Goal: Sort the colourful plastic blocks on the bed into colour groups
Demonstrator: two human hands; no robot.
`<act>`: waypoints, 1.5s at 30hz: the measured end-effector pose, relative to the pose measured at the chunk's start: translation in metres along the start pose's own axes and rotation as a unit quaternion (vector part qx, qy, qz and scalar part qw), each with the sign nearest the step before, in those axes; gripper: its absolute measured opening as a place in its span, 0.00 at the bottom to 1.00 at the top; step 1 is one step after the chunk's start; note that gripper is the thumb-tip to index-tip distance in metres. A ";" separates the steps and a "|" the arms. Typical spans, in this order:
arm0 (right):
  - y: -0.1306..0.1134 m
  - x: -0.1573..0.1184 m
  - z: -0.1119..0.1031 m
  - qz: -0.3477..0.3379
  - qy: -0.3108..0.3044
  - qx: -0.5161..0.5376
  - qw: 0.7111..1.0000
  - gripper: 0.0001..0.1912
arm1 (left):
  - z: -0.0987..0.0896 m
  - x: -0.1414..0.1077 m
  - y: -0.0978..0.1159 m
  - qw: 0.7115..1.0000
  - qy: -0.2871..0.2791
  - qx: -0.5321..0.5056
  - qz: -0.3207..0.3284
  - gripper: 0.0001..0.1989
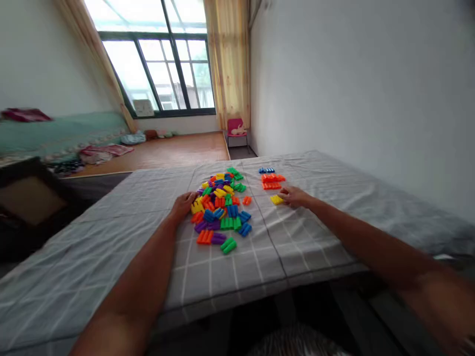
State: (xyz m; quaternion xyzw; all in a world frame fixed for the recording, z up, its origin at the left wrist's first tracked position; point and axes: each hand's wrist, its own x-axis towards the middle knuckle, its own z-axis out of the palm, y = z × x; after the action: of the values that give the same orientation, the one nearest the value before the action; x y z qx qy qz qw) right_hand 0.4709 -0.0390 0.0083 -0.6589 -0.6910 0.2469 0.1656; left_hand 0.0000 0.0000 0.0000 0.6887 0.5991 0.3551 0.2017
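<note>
Small tube-shaped plastic building blocks in several colours form a loose pile [217,202] on the grey checked cloth. My left hand [183,203] is at the pile's left edge with its fingers curled, touching a yellow block [196,206]; what they hold, if anything, is hidden. To the right, apart from the pile, my right hand [295,197] pinches a yellow block [276,199] low at the cloth. Just beyond that hand lie orange blocks [271,186] in rows, and farther back a short row of blue blocks [266,170].
A grey checked cloth [315,232] covers the broad flat surface, whose front edge faces me. A white wall [352,89] runs along the right. Beyond are a wooden platform [178,148], a pink chair [235,126] and a window. One green block [228,245] lies nearest me.
</note>
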 end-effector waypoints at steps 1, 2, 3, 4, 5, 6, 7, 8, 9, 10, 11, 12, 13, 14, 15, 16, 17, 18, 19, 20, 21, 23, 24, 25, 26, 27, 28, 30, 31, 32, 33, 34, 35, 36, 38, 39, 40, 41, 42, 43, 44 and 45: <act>0.001 -0.001 0.001 -0.028 0.023 -0.015 0.999 0.16 | 0.001 0.000 0.000 1.000 0.002 -0.002 0.002 0.27; 0.002 -0.002 0.002 -0.050 0.042 -0.030 0.997 0.16 | 0.002 0.000 0.000 1.000 0.004 -0.006 0.004 0.27; 0.002 -0.003 0.003 -0.066 0.058 -0.043 0.995 0.17 | 0.003 0.000 0.001 1.000 0.007 -0.011 0.004 0.28; 0.002 -0.003 0.004 -0.076 0.070 -0.055 0.993 0.18 | 0.003 0.000 0.001 1.000 0.011 -0.018 0.002 0.28; 0.001 -0.004 0.006 -0.080 0.079 -0.066 0.991 0.19 | 0.004 -0.001 0.001 0.999 0.016 -0.027 0.000 0.28; 0.000 -0.005 0.008 -0.076 0.083 -0.075 0.991 0.21 | 0.006 -0.001 0.001 0.999 0.022 -0.038 -0.004 0.28; -0.001 -0.005 0.010 -0.068 0.086 -0.081 0.991 0.22 | 0.007 -0.001 0.001 0.998 0.026 -0.050 -0.008 0.28; -0.003 -0.005 0.012 -0.060 0.090 -0.084 0.991 0.22 | 0.008 -0.001 0.001 0.998 0.027 -0.061 -0.011 0.28; -0.004 -0.005 0.015 -0.054 0.097 -0.087 0.990 0.22 | 0.009 -0.001 0.001 0.997 0.027 -0.069 -0.013 0.28; -0.006 -0.005 0.018 -0.052 0.105 -0.090 0.989 0.22 | 0.010 -0.001 0.001 0.997 0.026 -0.072 -0.015 0.28; -0.007 -0.006 0.021 -0.052 0.113 -0.094 0.988 0.22 | 0.012 -0.001 0.001 0.997 0.024 -0.072 -0.016 0.28; -0.008 -0.006 0.023 -0.053 0.122 -0.097 0.986 0.22 | 0.012 -0.001 0.001 0.997 0.025 -0.067 -0.019 0.28; -0.008 -0.006 0.025 -0.057 0.131 -0.098 0.985 0.22 | 0.013 -0.001 0.002 0.998 0.026 -0.058 -0.022 0.27; -0.008 -0.006 0.027 -0.061 0.139 -0.097 0.984 0.23 | 0.013 -0.001 0.004 0.998 0.027 -0.046 -0.026 0.26; -0.007 -0.007 0.028 -0.066 0.148 -0.092 0.982 0.24 | 0.012 -0.002 0.006 0.999 0.024 -0.035 -0.029 0.25; -0.005 -0.008 0.029 -0.070 0.158 -0.085 0.981 0.24 | 0.010 -0.002 0.009 0.999 0.016 -0.027 -0.032 0.24; -0.003 -0.009 0.028 -0.074 0.168 -0.076 0.980 0.24 | 0.008 -0.003 0.013 0.999 0.005 -0.023 -0.035 0.23; 0.001 -0.010 0.027 -0.074 0.176 -0.070 0.979 0.22 | 0.005 -0.003 0.016 0.999 -0.010 -0.020 -0.036 0.23; 0.006 -0.012 0.025 -0.071 0.182 -0.067 0.978 0.21 | 0.001 -0.002 0.020 0.999 -0.029 -0.016 -0.033 0.23; 0.011 -0.014 0.022 -0.064 0.188 -0.065 0.978 0.19 | -0.003 -0.001 0.023 0.998 -0.047 -0.008 -0.027 0.23; 0.016 -0.016 0.019 -0.054 0.196 -0.065 0.977 0.17 | -0.008 0.001 0.026 0.998 -0.061 0.005 -0.017 0.23; 0.026 -0.020 0.013 -0.028 0.215 -0.052 0.975 0.16 | -0.016 0.005 0.028 0.996 -0.069 0.046 0.011 0.22; 0.030 -0.023 0.010 -0.012 0.223 -0.035 0.974 0.17 | -0.020 0.007 0.028 0.995 -0.064 0.068 0.023 0.21; 0.033 -0.025 0.008 0.002 0.227 -0.013 0.974 0.17 | -0.023 0.008 0.026 0.994 -0.054 0.088 0.031 0.21; 0.035 -0.027 0.007 0.013 0.227 0.009 0.974 0.17 | -0.025 0.008 0.024 0.993 -0.044 0.105 0.033 0.20; 0.036 -0.029 0.006 0.019 0.224 0.026 0.974 0.18 | -0.027 0.007 0.021 0.992 -0.036 0.118 0.029 0.20; 0.036 -0.031 0.006 0.020 0.220 0.034 0.975 0.18 | -0.027 0.006 0.017 0.991 -0.031 0.128 0.023 0.20; 0.034 -0.034 0.007 0.010 0.218 0.027 0.976 0.18 | -0.028 0.000 0.008 0.991 -0.015 0.132 0.008 0.21; 0.032 -0.035 0.008 0.004 0.217 0.017 0.976 0.18 | -0.028 -0.003 0.003 0.992 -0.002 0.124 0.002 0.22; 0.031 -0.035 0.009 -0.003 0.214 0.008 0.977 0.18 | -0.028 -0.006 -0.002 0.994 0.015 0.110 -0.002 0.22; 0.030 -0.036 0.010 -0.009 0.209 0.001 0.978 0.17 | -0.028 -0.008 -0.007 0.995 0.032 0.093 -0.007 0.23; 0.029 -0.037 0.011 -0.014 0.202 -0.005 0.979 0.17 | -0.028 -0.010 -0.012 0.996 0.045 0.074 -0.010 0.23; 0.028 -0.038 0.011 -0.019 0.198 -0.011 0.980 0.17 | -0.029 -0.012 -0.015 0.997 0.052 0.056 -0.012 0.24; 0.028 -0.039 0.012 -0.021 0.197 -0.017 0.980 0.17 | -0.029 -0.013 -0.018 0.998 0.052 0.043 -0.011 0.24; 0.026 -0.040 0.012 -0.015 0.202 -0.024 0.979 0.16 | -0.030 -0.014 -0.021 0.999 0.045 0.030 -0.003 0.24; 0.024 -0.040 0.012 -0.010 0.204 -0.024 0.979 0.16 | -0.030 -0.014 -0.021 0.999 0.041 0.028 0.001 0.24; 0.021 -0.039 0.012 -0.007 0.204 -0.021 0.979 0.15 | -0.030 -0.014 -0.020 0.999 0.039 0.027 0.004 0.24; 0.017 -0.039 0.013 -0.011 0.202 -0.015 0.979 0.14 | -0.029 -0.015 -0.018 0.999 0.038 0.027 0.006 0.24; 0.010 -0.038 0.014 -0.021 0.196 -0.009 0.980 0.14 | -0.029 -0.015 -0.017 0.999 0.037 0.026 0.007 0.24; 0.000 -0.036 0.016 -0.040 0.189 -0.005 0.981 0.13 | -0.029 -0.016 -0.016 0.999 0.037 0.022 0.006 0.24; -0.011 -0.035 0.020 -0.068 0.180 -0.003 0.981 0.13 | -0.028 -0.017 -0.014 0.999 0.037 0.015 0.004 0.24; -0.025 -0.034 0.025 -0.103 0.166 -0.001 0.981 0.13 | -0.028 -0.018 -0.013 0.999 0.039 0.006 0.002 0.24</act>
State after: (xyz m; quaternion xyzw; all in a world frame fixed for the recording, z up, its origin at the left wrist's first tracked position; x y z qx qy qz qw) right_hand 0.4391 -0.0759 0.0052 -0.6164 -0.7180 0.1147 0.3022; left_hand -0.0303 -0.0193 0.0050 0.6769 0.6070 0.3784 0.1737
